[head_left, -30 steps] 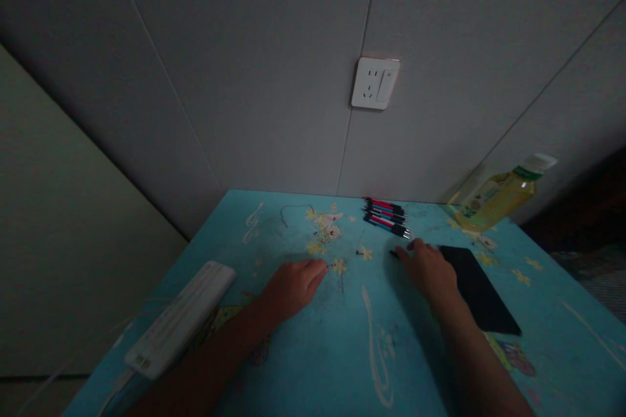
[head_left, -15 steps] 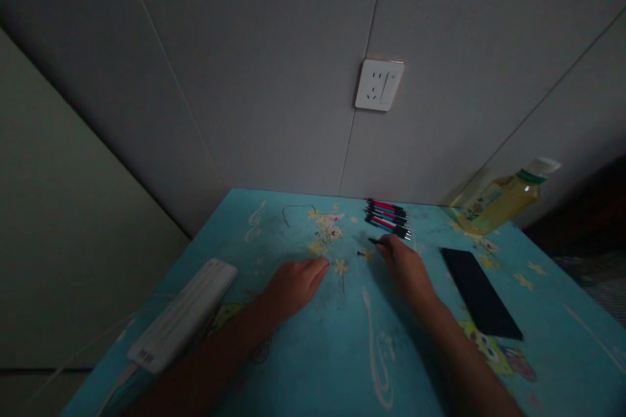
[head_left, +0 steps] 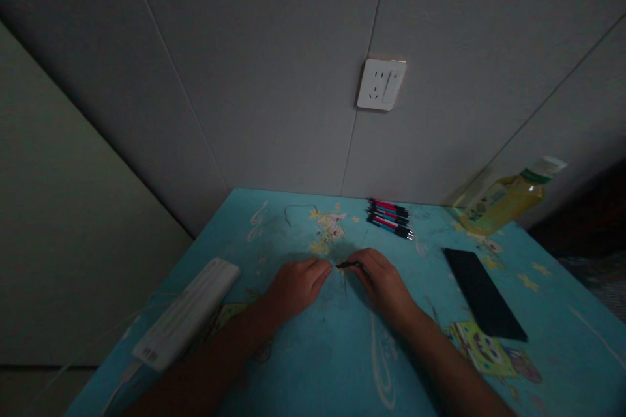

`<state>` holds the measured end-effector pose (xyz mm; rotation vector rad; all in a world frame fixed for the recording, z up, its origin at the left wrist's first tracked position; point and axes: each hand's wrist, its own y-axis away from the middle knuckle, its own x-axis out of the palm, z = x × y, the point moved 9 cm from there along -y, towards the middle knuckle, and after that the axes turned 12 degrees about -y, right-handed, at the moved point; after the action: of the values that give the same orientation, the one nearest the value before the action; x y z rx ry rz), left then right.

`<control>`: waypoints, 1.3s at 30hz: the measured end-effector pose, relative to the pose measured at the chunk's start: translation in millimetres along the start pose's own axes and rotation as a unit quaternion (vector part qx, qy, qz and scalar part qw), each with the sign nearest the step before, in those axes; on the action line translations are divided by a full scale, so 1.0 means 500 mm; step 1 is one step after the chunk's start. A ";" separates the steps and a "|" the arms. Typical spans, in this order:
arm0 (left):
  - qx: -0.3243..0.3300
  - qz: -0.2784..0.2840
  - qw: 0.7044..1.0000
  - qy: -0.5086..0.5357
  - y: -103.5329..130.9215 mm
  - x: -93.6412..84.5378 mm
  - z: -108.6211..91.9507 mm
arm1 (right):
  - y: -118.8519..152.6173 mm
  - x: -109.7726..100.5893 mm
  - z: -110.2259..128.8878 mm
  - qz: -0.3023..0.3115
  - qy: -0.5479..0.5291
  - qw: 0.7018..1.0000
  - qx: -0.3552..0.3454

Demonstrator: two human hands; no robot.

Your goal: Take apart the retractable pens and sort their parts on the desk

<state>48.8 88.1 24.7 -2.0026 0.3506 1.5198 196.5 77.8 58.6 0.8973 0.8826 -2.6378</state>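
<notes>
Black piece (head_left: 347, 264) pinched in right hand (head_left: 384, 283), grip of left hand (head_left: 298, 285) unclear, pens (head_left: 390, 217) and bottle (head_left: 508, 204) beyond

Slim black part (head_left: 348, 264), roughly level in the right grip (head_left: 382, 280), tip near the left grip (head_left: 299, 285).

No readable text; bottle label (head_left: 488, 202) too blurred.
</notes>
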 end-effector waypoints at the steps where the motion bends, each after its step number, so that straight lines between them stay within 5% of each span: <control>1: -0.002 0.002 1.000 -0.004 0.000 0.002 0.001 | 0.000 -0.003 0.001 -0.004 0.002 1.000 -0.002; 8: -0.008 0.015 1.000 -0.009 0.000 0.008 0.004 | 0.000 -0.025 0.000 -0.023 0.011 1.000 0.009; 29: 0.021 0.029 0.999 0.001 0.011 0.013 -0.019 | 0.011 0.048 0.028 0.053 -0.041 0.996 -0.052; 39: 0.043 -0.005 0.999 0.030 0.004 0.024 -0.010 | 0.006 0.012 0.032 0.019 -0.039 0.998 -0.049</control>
<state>55.4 84.9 13.6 -1.9822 0.4233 1.4173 185.3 65.5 63.8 0.7736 0.9556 -2.5551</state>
